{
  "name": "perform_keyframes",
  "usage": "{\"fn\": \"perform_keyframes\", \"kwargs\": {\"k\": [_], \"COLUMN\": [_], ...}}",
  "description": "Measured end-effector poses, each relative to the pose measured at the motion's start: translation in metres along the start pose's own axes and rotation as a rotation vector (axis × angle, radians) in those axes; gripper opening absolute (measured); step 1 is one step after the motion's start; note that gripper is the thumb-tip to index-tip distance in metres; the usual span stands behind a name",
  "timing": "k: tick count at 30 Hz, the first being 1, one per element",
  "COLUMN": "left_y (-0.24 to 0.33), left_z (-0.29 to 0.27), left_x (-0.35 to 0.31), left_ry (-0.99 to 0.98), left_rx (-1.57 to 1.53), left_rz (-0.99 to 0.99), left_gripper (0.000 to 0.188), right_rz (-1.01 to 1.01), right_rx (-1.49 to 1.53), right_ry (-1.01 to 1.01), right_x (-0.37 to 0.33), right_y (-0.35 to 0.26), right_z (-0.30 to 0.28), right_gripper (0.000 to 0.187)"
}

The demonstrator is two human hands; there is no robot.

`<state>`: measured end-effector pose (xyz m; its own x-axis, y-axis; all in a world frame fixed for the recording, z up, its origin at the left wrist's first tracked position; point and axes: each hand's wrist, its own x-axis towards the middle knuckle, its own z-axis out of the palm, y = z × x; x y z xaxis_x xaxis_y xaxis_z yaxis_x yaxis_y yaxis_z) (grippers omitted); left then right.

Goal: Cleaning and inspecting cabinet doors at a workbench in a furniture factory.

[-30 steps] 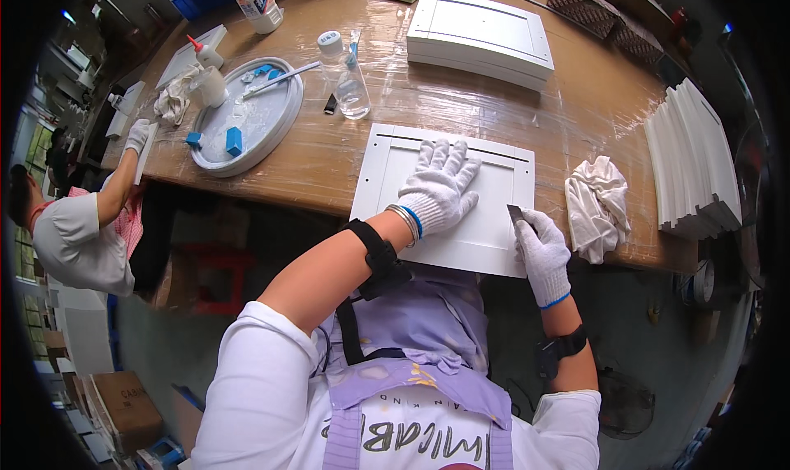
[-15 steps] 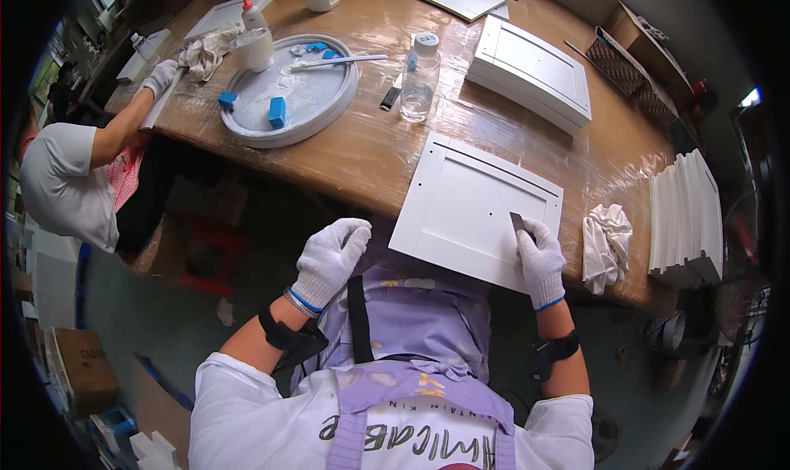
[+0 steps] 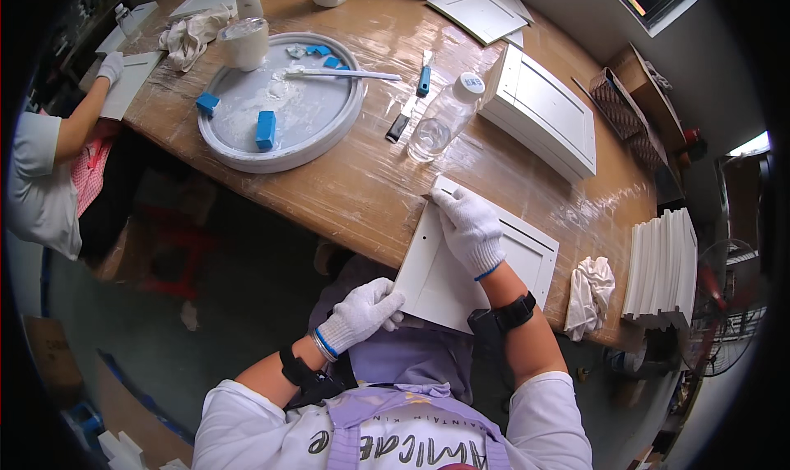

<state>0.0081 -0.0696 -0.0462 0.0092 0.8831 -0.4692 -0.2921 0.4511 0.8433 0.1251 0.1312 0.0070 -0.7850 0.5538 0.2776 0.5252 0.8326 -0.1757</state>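
Note:
A white framed panel [image 3: 517, 260] with small holes and a slot lies at the table's front edge, partly over my lap. My left hand [image 3: 360, 312], in a white knit glove, is closed at its near-left corner, with the fingertips at the panel's edge. Gloved too, my right hand [image 3: 471, 233] reaches over the panel to its far-left corner. Its fingers are pinched on a small dark flat piece, whose tip just shows past them; the rest is hidden in the glove.
Left lies a round grey lid [image 3: 216, 141] with white paste, blue blocks [image 3: 265, 130] and a white stick. A clear bottle [image 3: 444, 116], knives [image 3: 425, 74], stacked panels [image 3: 543, 112], a cloth [image 3: 589, 297] and upright panels [image 3: 661, 264] stand around. A co-worker's gloved hand [image 3: 111, 67] touches another panel.
My right hand has moved from the panel's right side to its far-left corner with the dark piece. My left hand has come in to the near-left corner. The view has shifted.

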Motion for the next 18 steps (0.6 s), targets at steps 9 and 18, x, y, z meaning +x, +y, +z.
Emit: {"fn": "perform_keyframes", "kwargs": {"k": [9,18], "left_y": [0.002,-0.005], "left_z": [-0.011,-0.011], "left_x": [-0.012,-0.015], "left_ry": [-0.175,-0.165], "left_rx": [0.041,-0.055], "left_rz": [-0.114,-0.123], "left_gripper": [0.026,0.021], "right_rz": [-0.218,-0.126], "right_rx": [-0.018,0.166], "right_ry": [-0.261,-0.122], "right_x": [0.006,0.015], "right_y": [-0.011,0.000], "right_z": [-0.021,-0.010], "right_gripper": [0.024,0.026]}}
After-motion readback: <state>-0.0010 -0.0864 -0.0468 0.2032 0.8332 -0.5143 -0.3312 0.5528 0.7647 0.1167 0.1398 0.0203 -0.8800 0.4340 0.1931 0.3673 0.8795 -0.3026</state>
